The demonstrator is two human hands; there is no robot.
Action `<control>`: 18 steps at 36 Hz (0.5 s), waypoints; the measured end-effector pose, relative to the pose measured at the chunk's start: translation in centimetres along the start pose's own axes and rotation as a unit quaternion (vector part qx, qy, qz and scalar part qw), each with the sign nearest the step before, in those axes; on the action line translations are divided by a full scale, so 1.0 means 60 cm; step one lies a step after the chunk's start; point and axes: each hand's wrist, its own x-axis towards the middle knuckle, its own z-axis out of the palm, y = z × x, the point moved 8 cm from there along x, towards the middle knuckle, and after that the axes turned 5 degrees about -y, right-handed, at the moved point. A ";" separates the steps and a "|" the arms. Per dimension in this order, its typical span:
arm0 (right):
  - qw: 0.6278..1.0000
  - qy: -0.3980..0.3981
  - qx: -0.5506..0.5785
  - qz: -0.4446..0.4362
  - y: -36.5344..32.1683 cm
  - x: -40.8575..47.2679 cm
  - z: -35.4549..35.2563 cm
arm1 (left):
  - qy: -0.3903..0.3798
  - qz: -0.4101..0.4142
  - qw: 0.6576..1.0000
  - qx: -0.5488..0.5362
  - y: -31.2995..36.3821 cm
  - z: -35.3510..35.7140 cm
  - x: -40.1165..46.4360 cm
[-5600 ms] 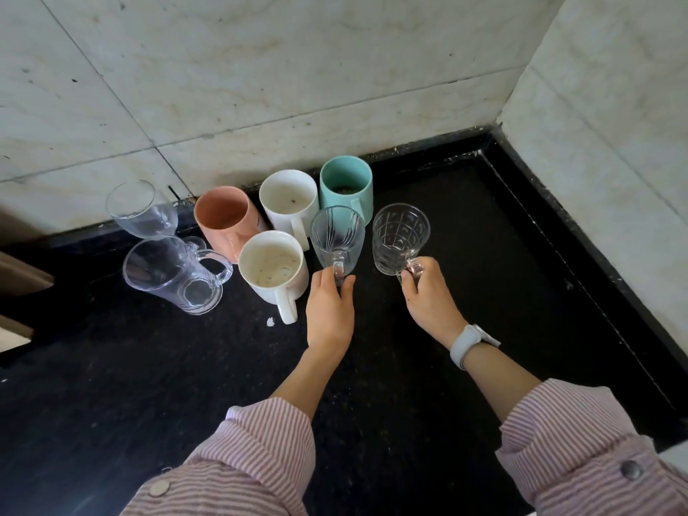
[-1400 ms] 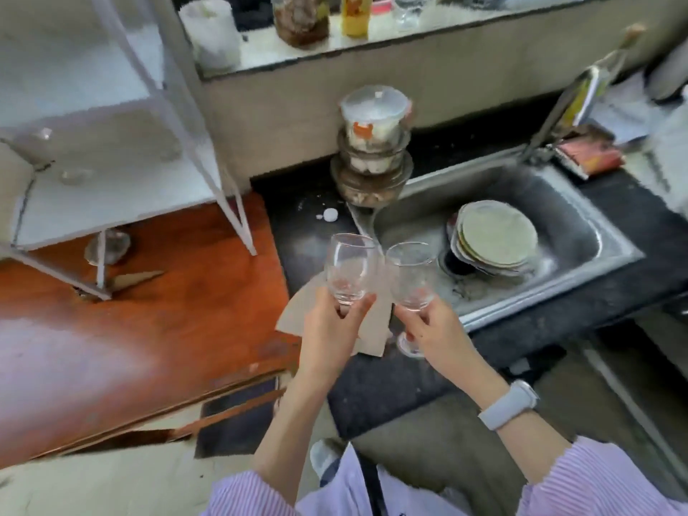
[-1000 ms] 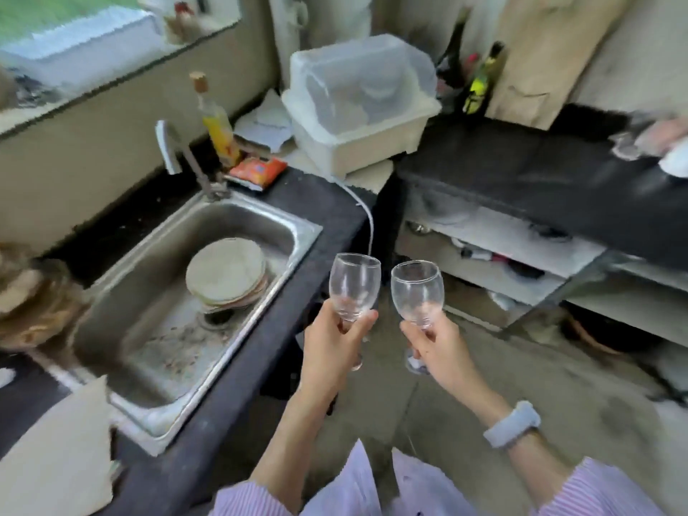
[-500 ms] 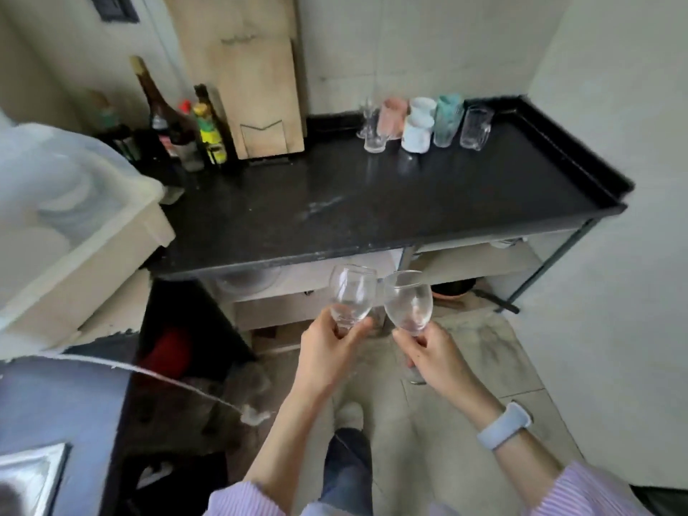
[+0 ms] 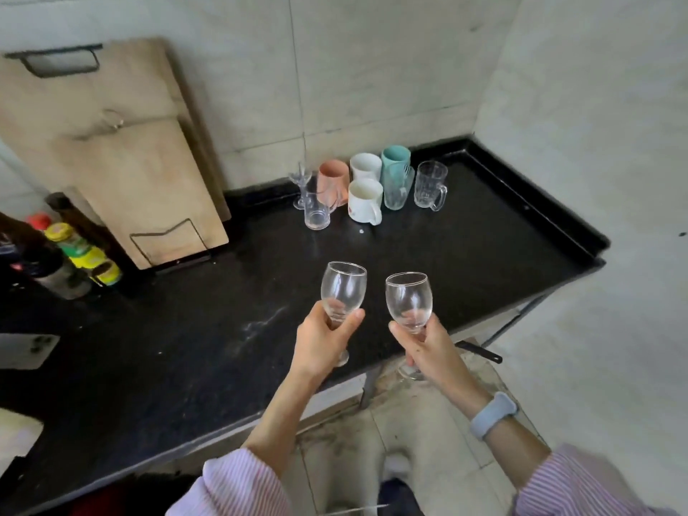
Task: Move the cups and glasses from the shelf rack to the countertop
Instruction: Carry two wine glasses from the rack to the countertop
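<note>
Black countertop (image 5: 208, 351); left hand (image 5: 320, 340) fingers grasp wine glass (image 5: 343, 290), right hand (image 5: 433, 350) fingers grasp second wine glass (image 5: 408, 297).

Two stemmed wine glasses are held upright, one in the left hand (image 5: 323, 344) and one in the right hand (image 5: 432, 351). On the worktop (image 5: 223, 329) stand four mugs, three clear glass cups and one small stemmed glass. Two wooden boards lean against the wall.
</note>
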 end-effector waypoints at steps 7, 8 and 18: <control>0.999 -0.014 0.012 0.028 0.035 0.187 -0.035 | 0.042 -0.027 0.998 -0.022 -0.016 0.025 0.170; 0.999 -0.021 0.009 0.026 0.038 0.217 -0.036 | 0.054 -0.029 0.998 -0.034 -0.019 0.026 0.194; 0.998 -0.049 -0.038 -0.027 0.038 0.468 0.003 | 0.126 -0.016 0.991 -0.045 -0.052 0.003 0.396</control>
